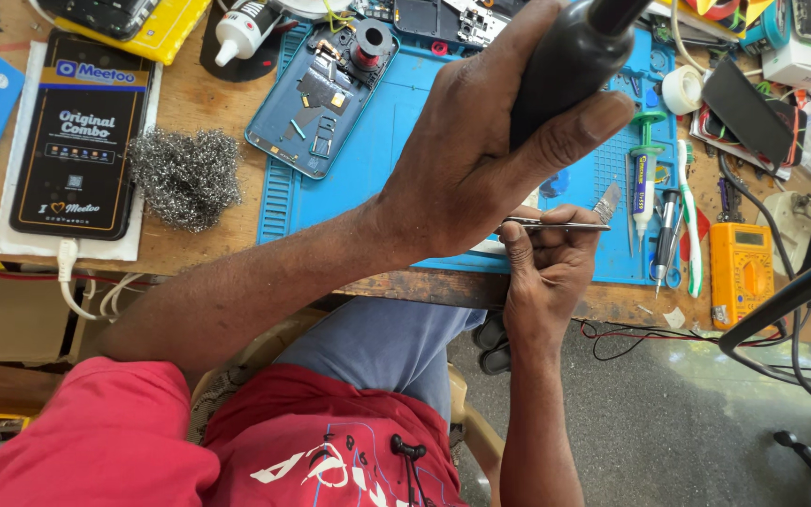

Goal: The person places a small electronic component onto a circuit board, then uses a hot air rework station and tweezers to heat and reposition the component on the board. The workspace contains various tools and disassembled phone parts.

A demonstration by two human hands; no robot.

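Tweezers [556,224] lie level, pinched in the closed grip of the right hand [546,272] at the near edge of the blue mat [368,178] on the counter [190,94], long axis running left to right. Just above, the left hand [481,150] grips a black tool handle [570,61], crossing over the tweezers.

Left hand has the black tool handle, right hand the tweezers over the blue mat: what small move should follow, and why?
Probably lower the black handle toward the tweezers. The left hand grips it high above the blue mat, while the right hand pinches the tweezers level at the mat's near edge; the left hand hides whatever lies at their tips.
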